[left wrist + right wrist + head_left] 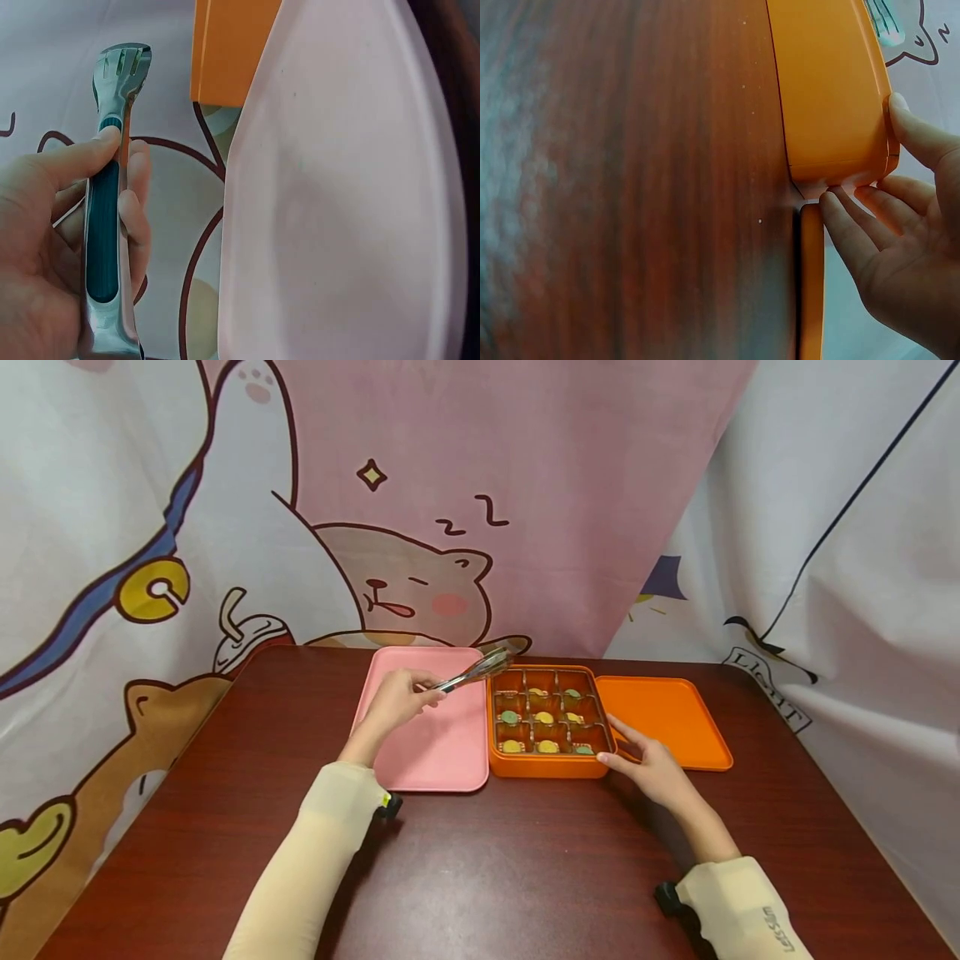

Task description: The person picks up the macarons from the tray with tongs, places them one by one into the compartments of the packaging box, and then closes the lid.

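My left hand [397, 700] holds metal serving tongs [105, 217] with a teal grip, thumb on one arm and fingers on the other. The tongs' head points right, overlapping the back left corner of an orange box [551, 767] in the head view. Inside the box is a brown divided insert [528, 702]; small round yellow and green pieces [543, 718] lie in its compartments. My right hand [652, 768] grips the box's front right corner, thumb at the rim, fingers against the right side. Left of the box lies a pink tray [431, 760] under my left hand.
A flat orange lid [667, 718] lies right of the box, close behind my right hand. Everything stands on a dark red-brown wooden table [510, 868]. A printed cartoon curtain [570, 510] hangs behind the table and along its sides.
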Tool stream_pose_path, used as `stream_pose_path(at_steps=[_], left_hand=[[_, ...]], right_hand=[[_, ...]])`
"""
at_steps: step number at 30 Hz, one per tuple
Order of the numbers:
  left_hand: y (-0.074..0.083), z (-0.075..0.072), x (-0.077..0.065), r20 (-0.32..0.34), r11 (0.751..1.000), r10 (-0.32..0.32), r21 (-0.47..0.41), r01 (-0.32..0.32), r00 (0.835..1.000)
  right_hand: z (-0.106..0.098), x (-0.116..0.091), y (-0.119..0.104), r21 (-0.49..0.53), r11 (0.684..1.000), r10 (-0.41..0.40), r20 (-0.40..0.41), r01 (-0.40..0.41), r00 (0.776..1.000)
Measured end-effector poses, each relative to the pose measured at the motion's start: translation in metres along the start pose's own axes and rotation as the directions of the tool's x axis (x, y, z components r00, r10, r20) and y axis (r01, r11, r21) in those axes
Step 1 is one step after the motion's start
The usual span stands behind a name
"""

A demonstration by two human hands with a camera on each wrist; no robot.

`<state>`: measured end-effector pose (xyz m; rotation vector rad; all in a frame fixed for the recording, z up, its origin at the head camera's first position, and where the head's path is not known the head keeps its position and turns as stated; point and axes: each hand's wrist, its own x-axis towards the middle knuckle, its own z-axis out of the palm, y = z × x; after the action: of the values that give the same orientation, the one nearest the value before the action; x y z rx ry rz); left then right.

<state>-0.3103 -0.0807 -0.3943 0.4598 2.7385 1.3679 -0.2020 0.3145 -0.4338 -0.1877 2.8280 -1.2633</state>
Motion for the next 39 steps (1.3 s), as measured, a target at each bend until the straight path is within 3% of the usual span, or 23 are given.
stream_pose_path(at_steps=[12, 22, 32, 39], left_hand=[[0.001, 0.017, 0.011, -0.011, 0.999, 0.035, 0.026, -0.035, 0.999], [-0.002, 0.023, 0.013, -0.015, 0.997, 0.019, 0.076, -0.018, 1.0], [-0.003, 0.02, 0.007, -0.009, 0.995, 0.012, 0.098, -0.011, 1.0], [-0.004, 0.006, -0.004, 0.005, 1.0, 0.01, 0.029, -0.01, 1.0]], right_hand=[[0.0, 0.0, 0.001, -0.004, 1.0, 0.001, -0.003, -0.001, 1.0], [0.0, 0.0, 0.001, -0.001, 1.0, 0.0, -0.003, 0.0, 1.0], [0.001, 0.0, -0.001, 0.0, 1.0, 0.013, 0.004, -0.013, 1.0], [0.001, 0.001, -0.002, -0.002, 1.0, 0.019, 0.002, -0.019, 1.0]])
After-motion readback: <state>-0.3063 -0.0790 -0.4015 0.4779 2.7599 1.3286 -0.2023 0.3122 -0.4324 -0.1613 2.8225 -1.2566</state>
